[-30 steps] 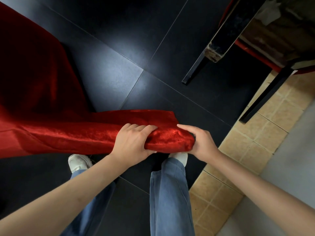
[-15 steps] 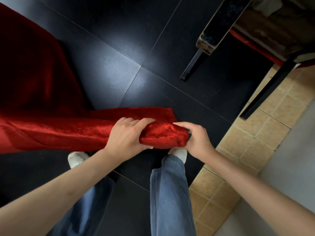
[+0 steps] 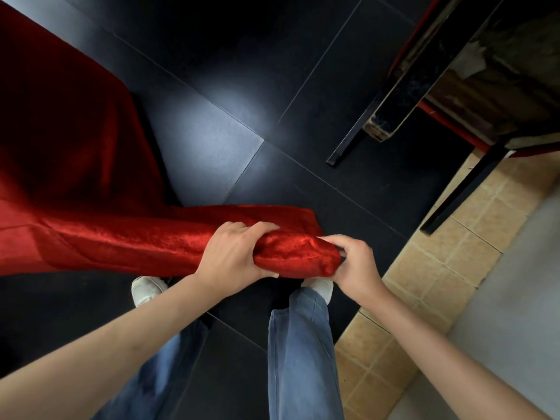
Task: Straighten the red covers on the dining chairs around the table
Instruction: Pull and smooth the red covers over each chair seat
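Above black floor tiles point(image 3: 212, 137), both hands grip red cover point(image 3: 157, 247) lying left-right.

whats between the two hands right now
In the head view, the bunched end of the red cover fills the stretch between the left hand and the right hand; both grip it.

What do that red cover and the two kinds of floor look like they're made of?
The red cover looks like a shiny velvet or satin-type fabric: it catches light with a grainy sheen and creases softly where both hands grip it. The dark floor looks like large smooth, semi-gloss tiles, given the thin joints and blurred reflection. The tan floor looks like small matte, mottled tiles with pale grout.
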Demonstrator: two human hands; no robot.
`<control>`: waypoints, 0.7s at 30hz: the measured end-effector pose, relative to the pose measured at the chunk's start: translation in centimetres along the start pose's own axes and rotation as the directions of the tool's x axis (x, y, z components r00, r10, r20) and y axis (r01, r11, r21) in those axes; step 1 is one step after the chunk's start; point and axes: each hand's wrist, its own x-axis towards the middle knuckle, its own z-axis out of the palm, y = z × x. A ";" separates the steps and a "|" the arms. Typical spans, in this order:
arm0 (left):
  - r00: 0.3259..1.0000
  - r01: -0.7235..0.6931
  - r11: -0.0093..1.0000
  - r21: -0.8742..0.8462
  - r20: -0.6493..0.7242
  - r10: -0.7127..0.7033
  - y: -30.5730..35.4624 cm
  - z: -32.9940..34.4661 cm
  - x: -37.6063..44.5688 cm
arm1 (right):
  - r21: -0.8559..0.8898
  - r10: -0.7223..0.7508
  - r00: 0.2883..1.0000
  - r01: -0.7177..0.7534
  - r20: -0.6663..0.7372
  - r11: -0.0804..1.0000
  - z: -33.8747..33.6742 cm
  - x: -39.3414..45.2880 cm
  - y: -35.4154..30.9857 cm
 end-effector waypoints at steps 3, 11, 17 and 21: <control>1.000 0.020 0.999 -0.034 -0.012 -0.021 0.1 -1.5 0.0 | -0.001 -0.018 1.000 0.018 -0.010 1.000 -0.5 0.0 -2.0; 0.994 0.050 0.992 -0.118 -0.086 -0.061 0.1 -7.6 -0.6 | -0.070 -0.066 0.998 0.066 -0.001 0.995 -1.9 -0.1 -9.2; 0.988 -0.004 0.989 -0.146 -0.152 -0.019 0.0 -13.1 -2.3 | -0.139 -0.145 0.989 0.142 -0.011 0.980 -2.1 -1.6 -15.4; 0.990 -0.031 0.982 -0.184 -0.141 0.005 -0.7 -17.1 -3.9 | -0.181 -0.191 0.982 0.188 -0.004 0.965 -1.9 -2.7 -20.1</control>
